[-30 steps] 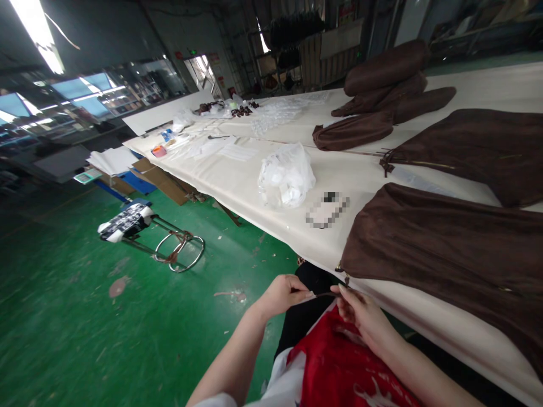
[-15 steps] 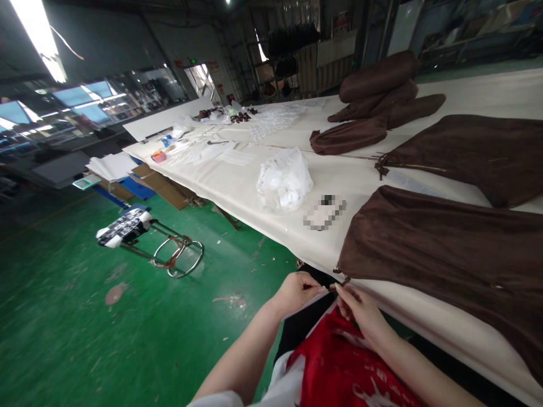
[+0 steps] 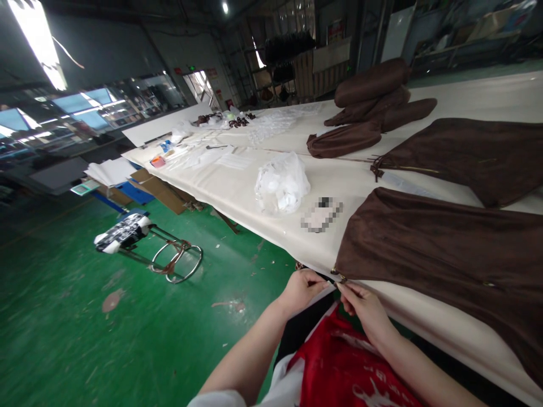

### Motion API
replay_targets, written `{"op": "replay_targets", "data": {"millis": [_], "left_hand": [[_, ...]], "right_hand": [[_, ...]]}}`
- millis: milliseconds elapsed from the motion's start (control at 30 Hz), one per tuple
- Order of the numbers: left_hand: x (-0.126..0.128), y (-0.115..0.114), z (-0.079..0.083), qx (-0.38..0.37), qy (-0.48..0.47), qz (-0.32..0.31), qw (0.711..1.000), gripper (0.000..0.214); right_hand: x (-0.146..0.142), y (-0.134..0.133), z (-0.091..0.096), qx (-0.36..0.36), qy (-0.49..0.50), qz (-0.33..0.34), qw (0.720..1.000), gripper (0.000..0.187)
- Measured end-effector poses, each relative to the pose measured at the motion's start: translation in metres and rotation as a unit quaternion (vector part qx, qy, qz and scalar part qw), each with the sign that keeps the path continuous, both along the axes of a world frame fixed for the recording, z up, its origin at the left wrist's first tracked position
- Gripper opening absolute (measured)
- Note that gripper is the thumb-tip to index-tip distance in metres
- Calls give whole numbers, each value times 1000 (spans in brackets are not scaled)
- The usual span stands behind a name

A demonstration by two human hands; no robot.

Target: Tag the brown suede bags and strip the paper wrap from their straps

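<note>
A dark brown, suede-like fabric cover (image 3: 428, 237) lies on the table, its near corner at the edge. Small metal pieces, perhaps zip parts, show at that corner. Just below it, my left hand (image 3: 303, 289) is closed, thumb and fingertips pinched together. My right hand (image 3: 360, 299) pinches from the other side, its fingertips almost touching the left ones. Between them runs a thin brown strip (image 3: 338, 278), mostly hidden by the fingers; it seems to hang from the cover's corner.
On the long cream-covered table (image 3: 237, 186) are a clear plastic bag of white pieces (image 3: 282, 183), a blurred-out phone-shaped object (image 3: 321, 215), a second brown cover (image 3: 470, 152) and a brown pile (image 3: 373, 85). A padded stool (image 3: 123, 232) stands on the green floor.
Both hands have risen slightly toward the cover's corner and come closer together, still pinching. The view has shifted a little; the table things look unmoved.
</note>
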State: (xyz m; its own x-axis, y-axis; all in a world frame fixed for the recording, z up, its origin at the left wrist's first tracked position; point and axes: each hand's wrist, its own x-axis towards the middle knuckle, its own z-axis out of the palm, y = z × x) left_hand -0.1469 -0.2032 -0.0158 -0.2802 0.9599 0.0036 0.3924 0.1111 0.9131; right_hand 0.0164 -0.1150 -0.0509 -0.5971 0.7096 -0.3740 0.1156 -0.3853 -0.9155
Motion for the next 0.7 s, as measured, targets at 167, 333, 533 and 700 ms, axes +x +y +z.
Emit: {"op": "replay_targets", "data": {"millis": [167, 333, 533, 700], "left_hand": [[3, 9, 5, -5, 48, 21, 999, 28], [10, 12, 4, 2, 76, 38, 996, 24], [22, 16, 2, 2, 91, 72, 993, 19], [30, 22, -7, 11, 109, 92, 990, 20]], "right_hand": [[5, 3, 4, -4, 20, -23, 1000, 33], [10, 4, 1, -12, 21, -9, 1000, 40], [12, 2, -11, 15, 18, 37, 999, 40], [10, 3, -15, 56, -2, 55, 997, 41]]}}
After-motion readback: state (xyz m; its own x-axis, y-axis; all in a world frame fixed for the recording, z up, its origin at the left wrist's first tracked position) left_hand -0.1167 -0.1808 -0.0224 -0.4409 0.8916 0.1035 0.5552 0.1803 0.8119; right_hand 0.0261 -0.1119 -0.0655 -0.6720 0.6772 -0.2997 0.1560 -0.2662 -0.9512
